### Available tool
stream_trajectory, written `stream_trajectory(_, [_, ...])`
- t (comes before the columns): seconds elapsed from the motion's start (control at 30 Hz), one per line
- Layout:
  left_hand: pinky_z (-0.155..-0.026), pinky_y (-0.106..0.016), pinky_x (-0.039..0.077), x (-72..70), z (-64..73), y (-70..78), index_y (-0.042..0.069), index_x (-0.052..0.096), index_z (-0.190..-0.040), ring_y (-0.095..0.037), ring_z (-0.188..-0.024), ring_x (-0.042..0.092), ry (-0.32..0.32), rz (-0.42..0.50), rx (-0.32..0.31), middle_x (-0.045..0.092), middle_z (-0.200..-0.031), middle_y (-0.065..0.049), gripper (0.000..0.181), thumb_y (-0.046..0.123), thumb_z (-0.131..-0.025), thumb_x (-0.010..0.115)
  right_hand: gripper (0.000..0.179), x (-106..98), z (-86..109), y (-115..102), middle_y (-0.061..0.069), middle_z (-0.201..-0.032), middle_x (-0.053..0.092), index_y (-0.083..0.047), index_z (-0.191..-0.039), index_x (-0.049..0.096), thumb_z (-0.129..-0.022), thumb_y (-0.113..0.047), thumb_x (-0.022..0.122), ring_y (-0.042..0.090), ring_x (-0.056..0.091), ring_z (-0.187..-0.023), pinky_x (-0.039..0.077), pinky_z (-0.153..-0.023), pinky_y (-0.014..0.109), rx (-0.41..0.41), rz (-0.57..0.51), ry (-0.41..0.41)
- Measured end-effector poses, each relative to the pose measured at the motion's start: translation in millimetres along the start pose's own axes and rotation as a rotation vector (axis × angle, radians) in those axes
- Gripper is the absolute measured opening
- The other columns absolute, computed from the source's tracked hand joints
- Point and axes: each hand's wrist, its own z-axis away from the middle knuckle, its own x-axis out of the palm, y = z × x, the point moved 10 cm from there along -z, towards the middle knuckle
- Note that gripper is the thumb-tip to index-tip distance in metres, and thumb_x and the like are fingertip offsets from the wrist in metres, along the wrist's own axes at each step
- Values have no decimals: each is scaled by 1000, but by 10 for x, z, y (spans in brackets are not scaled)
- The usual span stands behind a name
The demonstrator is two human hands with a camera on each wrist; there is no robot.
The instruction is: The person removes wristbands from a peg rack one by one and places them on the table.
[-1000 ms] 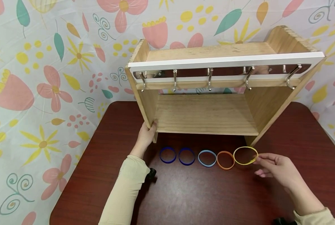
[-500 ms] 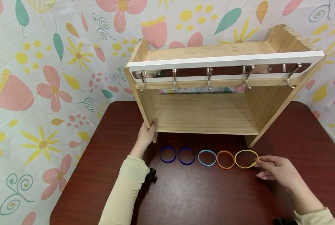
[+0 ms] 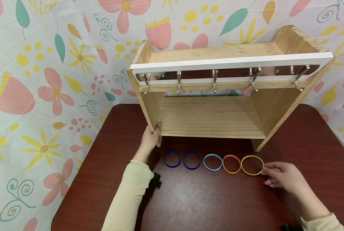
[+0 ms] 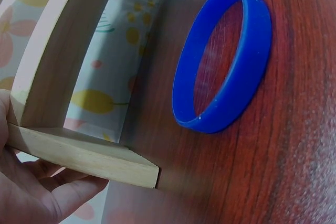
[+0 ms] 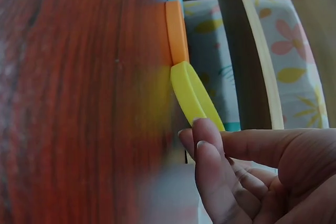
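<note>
My right hand (image 3: 284,176) pinches the right edge of a yellow silicone wristband (image 3: 242,166). In the right wrist view, that yellow wristband (image 5: 190,90) tilts up at the fingertips, its far end beside the orange wristband (image 5: 177,32). My left hand (image 3: 150,138) grips the lower left side panel of a wooden shelf rack (image 3: 212,117); the left wrist view shows the thumb and fingers around the panel (image 4: 84,150). In a row left of the yellow band lie the orange wristband (image 3: 223,165), a light blue wristband (image 3: 204,163) and two dark blue wristbands (image 3: 184,163).
Along the rack's front top runs a white rail (image 3: 232,62) with several metal hooks (image 3: 215,81). Everything stands on a dark red-brown table (image 3: 189,205). Behind it hangs a flower-print cloth (image 3: 82,57).
My right hand has lowered the yellow wristband slightly toward the person, bringing it down beside the orange one. The left hand and the rack stay nearly where they were.
</note>
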Motion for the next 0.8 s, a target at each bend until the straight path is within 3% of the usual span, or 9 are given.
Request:
stream_trajectory(0.5, [-93, -48, 45, 3, -14, 5, 7, 47, -138, -31, -115, 54, 0, 13, 19, 57, -126, -17, 43, 32, -103, 51, 34, -33, 44, -26, 9, -88, 73, 21, -116, 54, -98, -7, 57, 20, 68, -63, 56, -59, 33, 20, 125, 48])
stream_trajectory(0.8, [-92, -47, 46, -3, -16, -1, 7, 48, -138, -31, -113, 55, 5, 7, 9, 58, -125, -18, 43, 32, -102, 51, 31, -108, 68, -98, 12, -87, 73, 18, -115, 57, -99, -9, 56, 19, 68, -62, 56, -57, 33, -51, 176, 130])
